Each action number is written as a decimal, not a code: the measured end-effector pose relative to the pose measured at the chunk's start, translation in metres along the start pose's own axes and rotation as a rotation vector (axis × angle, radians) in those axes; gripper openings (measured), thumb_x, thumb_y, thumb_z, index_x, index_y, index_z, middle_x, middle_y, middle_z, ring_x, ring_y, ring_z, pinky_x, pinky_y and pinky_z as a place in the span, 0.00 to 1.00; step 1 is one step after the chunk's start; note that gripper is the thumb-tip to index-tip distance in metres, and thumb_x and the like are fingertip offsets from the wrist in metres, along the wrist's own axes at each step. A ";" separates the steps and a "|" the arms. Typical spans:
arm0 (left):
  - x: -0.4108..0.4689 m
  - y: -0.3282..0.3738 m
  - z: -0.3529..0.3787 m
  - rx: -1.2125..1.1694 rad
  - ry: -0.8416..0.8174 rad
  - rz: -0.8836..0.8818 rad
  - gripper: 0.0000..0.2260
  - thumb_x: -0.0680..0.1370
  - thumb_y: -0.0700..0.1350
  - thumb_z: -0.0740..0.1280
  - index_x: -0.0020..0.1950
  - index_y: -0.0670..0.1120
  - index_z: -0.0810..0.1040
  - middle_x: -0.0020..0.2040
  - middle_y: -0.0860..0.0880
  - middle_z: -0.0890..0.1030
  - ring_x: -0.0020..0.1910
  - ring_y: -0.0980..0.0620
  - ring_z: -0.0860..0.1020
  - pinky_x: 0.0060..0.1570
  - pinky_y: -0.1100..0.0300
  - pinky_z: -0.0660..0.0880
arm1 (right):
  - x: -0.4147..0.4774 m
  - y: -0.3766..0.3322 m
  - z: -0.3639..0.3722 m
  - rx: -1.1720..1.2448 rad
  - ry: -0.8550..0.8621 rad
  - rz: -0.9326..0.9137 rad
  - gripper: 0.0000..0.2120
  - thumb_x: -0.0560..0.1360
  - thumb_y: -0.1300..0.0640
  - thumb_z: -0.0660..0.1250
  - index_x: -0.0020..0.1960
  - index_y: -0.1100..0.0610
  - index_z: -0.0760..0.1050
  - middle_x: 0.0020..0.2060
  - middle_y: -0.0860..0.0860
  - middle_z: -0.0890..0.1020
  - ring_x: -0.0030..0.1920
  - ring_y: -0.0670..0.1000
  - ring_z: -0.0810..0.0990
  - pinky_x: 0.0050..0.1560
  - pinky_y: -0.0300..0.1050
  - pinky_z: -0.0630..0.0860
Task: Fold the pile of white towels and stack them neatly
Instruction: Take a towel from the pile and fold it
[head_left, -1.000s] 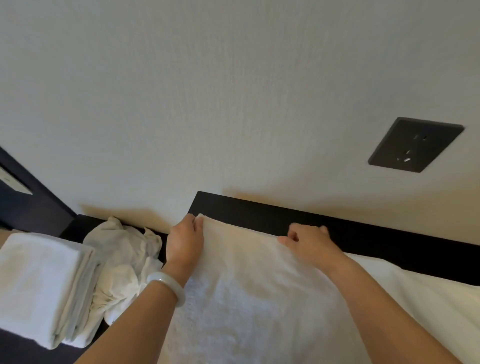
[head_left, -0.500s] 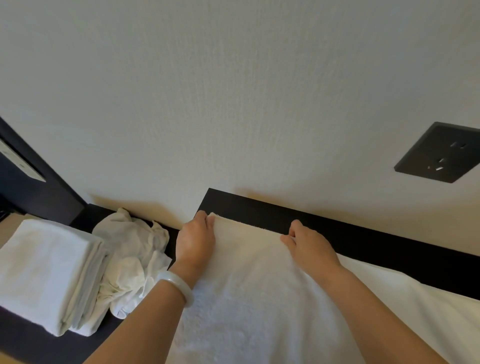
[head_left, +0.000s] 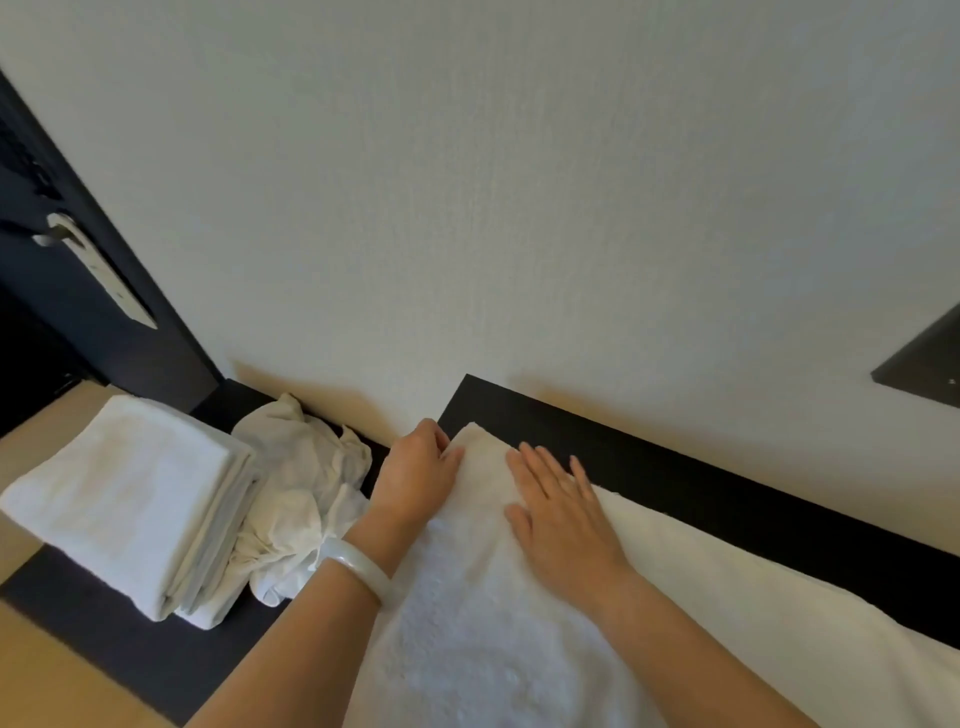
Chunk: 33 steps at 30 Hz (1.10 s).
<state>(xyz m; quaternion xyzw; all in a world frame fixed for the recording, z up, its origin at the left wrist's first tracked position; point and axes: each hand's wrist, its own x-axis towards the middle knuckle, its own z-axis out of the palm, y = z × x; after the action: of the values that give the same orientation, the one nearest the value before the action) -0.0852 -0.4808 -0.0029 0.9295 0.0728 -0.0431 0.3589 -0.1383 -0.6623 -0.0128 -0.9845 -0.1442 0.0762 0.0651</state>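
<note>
From the head camera, the towel (head_left: 467, 623) lay spread on the dark counter (head_left: 675, 483) by the wall. The left hand (head_left: 415, 480) gripped its far corner with curled fingers. The right hand (head_left: 563, 519) pressed flat on it, fingers straight. To the left sat crumpled towels (head_left: 301, 493) and a folded stack (head_left: 130, 493).
</note>
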 end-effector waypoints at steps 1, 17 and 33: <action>-0.001 -0.002 -0.002 -0.029 0.002 -0.012 0.06 0.80 0.49 0.66 0.46 0.48 0.73 0.38 0.53 0.75 0.39 0.53 0.75 0.33 0.64 0.68 | 0.005 -0.003 -0.001 0.009 0.013 0.048 0.37 0.77 0.43 0.32 0.81 0.56 0.51 0.80 0.52 0.54 0.80 0.53 0.50 0.79 0.56 0.39; -0.097 -0.047 -0.059 -0.121 -0.245 -0.266 0.11 0.79 0.54 0.67 0.46 0.48 0.80 0.43 0.51 0.81 0.41 0.56 0.78 0.39 0.64 0.74 | 0.032 -0.070 0.008 0.054 -0.066 -0.011 0.37 0.81 0.36 0.41 0.81 0.56 0.38 0.80 0.50 0.38 0.78 0.48 0.33 0.78 0.54 0.33; -0.219 -0.107 -0.084 -0.022 -0.138 -0.248 0.15 0.81 0.58 0.62 0.38 0.52 0.72 0.33 0.52 0.75 0.31 0.57 0.71 0.31 0.63 0.68 | 0.032 -0.073 0.023 -0.055 0.033 0.019 0.38 0.79 0.33 0.40 0.81 0.53 0.40 0.81 0.51 0.41 0.80 0.53 0.37 0.78 0.61 0.38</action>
<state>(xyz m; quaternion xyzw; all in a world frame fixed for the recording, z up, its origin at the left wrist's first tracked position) -0.3164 -0.3690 0.0174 0.9042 0.1627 -0.1499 0.3653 -0.1321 -0.5816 -0.0282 -0.9884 -0.1355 0.0566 0.0397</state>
